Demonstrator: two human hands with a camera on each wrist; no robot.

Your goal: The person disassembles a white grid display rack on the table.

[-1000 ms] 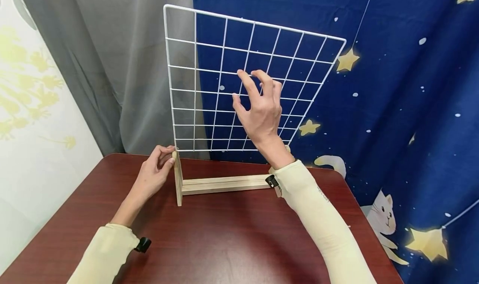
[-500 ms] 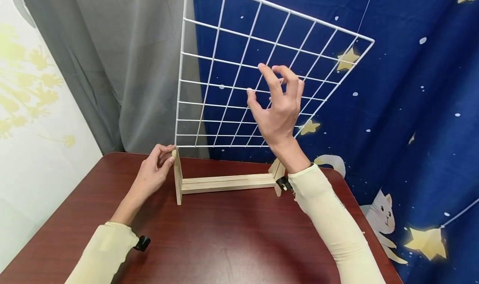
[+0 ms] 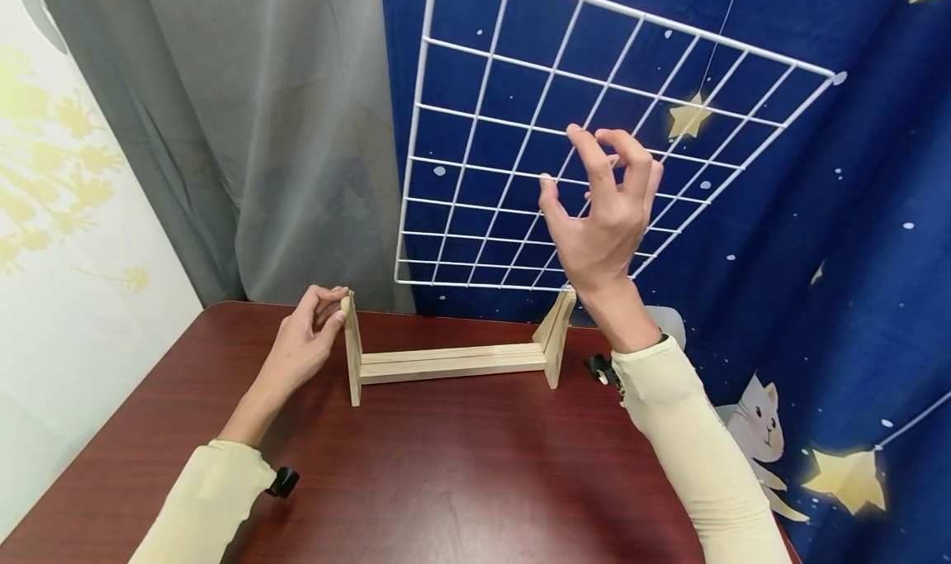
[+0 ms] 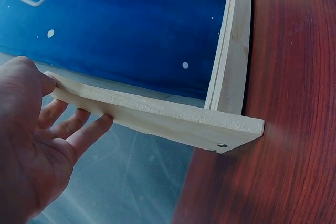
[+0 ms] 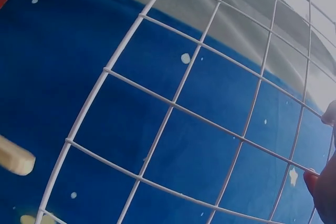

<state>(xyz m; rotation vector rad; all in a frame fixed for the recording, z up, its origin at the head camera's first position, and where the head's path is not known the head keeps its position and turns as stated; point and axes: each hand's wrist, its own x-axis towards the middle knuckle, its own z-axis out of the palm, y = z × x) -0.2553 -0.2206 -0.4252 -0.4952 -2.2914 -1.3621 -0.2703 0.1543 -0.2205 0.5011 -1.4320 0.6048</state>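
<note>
The white wire grid (image 3: 531, 126) has moved to the right together with the right hand (image 3: 607, 221): its lower left corner, which was at the top of the left upright (image 3: 352, 357) half a second ago, is now well clear of it. The left hand (image 3: 303, 338) has stayed where it was, pinching the top of that upright between thumb and fingers.

The right hand holds the grid up by the wires, fingers bent and thumb set apart from them — only the fingertips enter the right wrist view, at its edge. The grid hangs tilted above the wooden stand (image 3: 453, 366), its upper edge sloping down to the right. Its lower edge passes close to the top of the right upright (image 3: 560, 333); whether they touch is hard to tell from here.

The stand rests on the reddish-brown table (image 3: 446, 473), a rail joining its uprights. Behind are a grey curtain (image 3: 193, 118) and a blue curtain (image 3: 802, 242) with yellow stars.
</note>
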